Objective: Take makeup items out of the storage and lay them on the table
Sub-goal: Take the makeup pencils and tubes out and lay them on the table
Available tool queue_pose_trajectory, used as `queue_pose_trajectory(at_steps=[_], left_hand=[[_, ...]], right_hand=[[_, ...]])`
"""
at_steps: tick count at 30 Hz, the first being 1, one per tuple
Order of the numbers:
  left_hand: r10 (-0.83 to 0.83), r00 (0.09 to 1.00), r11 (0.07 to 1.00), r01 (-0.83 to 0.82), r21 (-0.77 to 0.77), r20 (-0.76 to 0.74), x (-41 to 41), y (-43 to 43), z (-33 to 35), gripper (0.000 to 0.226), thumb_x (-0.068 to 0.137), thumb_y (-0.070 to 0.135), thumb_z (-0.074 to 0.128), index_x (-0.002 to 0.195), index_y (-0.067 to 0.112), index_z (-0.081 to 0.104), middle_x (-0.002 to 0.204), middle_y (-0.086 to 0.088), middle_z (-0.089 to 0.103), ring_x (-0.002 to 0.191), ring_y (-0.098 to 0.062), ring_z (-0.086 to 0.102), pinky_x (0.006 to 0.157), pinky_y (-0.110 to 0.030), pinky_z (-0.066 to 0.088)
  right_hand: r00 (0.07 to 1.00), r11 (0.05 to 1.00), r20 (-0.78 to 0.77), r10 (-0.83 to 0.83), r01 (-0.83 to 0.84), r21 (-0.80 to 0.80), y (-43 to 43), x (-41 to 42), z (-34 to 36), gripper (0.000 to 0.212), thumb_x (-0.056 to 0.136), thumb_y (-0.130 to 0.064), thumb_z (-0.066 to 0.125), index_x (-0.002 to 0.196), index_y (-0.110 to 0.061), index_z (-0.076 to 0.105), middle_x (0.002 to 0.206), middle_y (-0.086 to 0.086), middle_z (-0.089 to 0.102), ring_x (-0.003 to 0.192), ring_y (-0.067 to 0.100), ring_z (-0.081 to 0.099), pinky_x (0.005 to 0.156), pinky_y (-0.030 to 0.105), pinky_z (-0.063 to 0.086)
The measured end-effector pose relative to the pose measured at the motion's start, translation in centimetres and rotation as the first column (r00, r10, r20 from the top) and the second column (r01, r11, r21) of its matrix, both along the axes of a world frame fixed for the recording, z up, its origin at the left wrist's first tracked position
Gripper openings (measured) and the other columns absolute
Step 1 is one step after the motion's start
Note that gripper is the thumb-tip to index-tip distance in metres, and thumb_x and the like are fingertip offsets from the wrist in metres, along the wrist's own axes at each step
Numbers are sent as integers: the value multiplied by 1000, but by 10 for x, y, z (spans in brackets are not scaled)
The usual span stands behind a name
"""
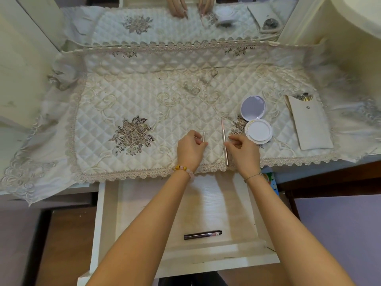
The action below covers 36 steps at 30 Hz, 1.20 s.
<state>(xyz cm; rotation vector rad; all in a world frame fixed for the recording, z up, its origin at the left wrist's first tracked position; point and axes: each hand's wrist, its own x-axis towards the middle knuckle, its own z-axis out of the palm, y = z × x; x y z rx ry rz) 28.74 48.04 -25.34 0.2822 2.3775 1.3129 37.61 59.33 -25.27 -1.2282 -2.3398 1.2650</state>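
I am seeing a quilted cream satin cloth [144,96] with a soft sheen lying over the desk, its lace trim [144,176] looking rough and matt. The slim pink-and-silver makeup pencil [225,145] and its short silver cap [203,137] are showing a brushed metallic finish. The round white plastic compact [255,120] is looking smooth and glossy. The beige flat pouch [309,124] is looking matt, like paper or cloth. The white-painted wooden drawer [210,205] is showing a grained base, and the dark glossy pen-shaped tube [203,234] is gleaming.
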Motion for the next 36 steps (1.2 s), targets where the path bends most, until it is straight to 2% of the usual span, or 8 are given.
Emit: queue_pose_trajectory(at_steps=[5,10,13,19,23,28,32,36], left_hand=[[-11,999,999,10,33,36,4,-2,-1,21,79,10,69,98,5,62,82,-2,62,78,-17,60,71,-28,51],[-48,999,995,47,84,11,10,-16,2,19,83,11,66,101,7,61,92,-4,62,80,-8,57,65,-8,46],[-93,992,993,99,67,-91,19,-37,8,23,85,13,62,107,8,60,104,-5,64,92,-11,58,80,-20,49],[-348,778,928,206,-312,-524,42,-110,7,35,89,22,57,121,7,55,117,-11,62,109,-27,55,90,-37,43],[-431,730,858,148,-492,-531,62,-167,-10,39,84,21,63,119,6,56,116,-12,62,107,-30,58,90,-40,46],[-413,797,791,75,-607,-440,86,-241,-32,51,82,22,67,126,2,51,124,-19,58,113,-35,55,92,-46,45],[-405,817,753,43,-657,-411,86,-284,-37,54,82,22,67,128,0,48,126,-22,55,115,-37,53,93,-46,44],[-318,865,764,-9,-645,-388,73,-307,-43,60,82,17,66,134,0,41,140,-25,40,127,-39,41,100,-50,39]], right_hand=[[1000,1000,-11,29,-29,8,-3,11,2,26,83,-20,64,109,-15,64,88,-2,64,85,14,60,85,37,50],[992,992,-42,116,-114,53,-9,27,4,33,85,-21,62,117,-14,60,108,4,66,95,17,61,88,38,50],[983,981,-62,171,-165,99,-17,39,5,37,86,-19,62,122,-13,57,115,6,63,103,19,59,89,37,48],[922,834,2,387,-351,425,-44,71,-2,40,87,-18,62,124,-9,54,118,10,60,110,26,54,95,31,39],[863,735,41,504,-453,505,-70,97,-17,39,84,-13,65,122,-6,56,116,13,62,110,29,56,97,35,42],[763,656,175,622,-631,414,-99,128,-44,42,78,-9,71,118,-5,59,115,14,64,108,32,59,95,38,45],[696,686,289,657,-711,153,-113,139,-59,46,87,-17,61,131,-10,49,135,9,52,126,27,44,106,30,31],[658,693,367,658,-719,48,-126,137,-71,40,91,-18,54,130,-15,50,135,4,52,124,24,45,101,30,35]])
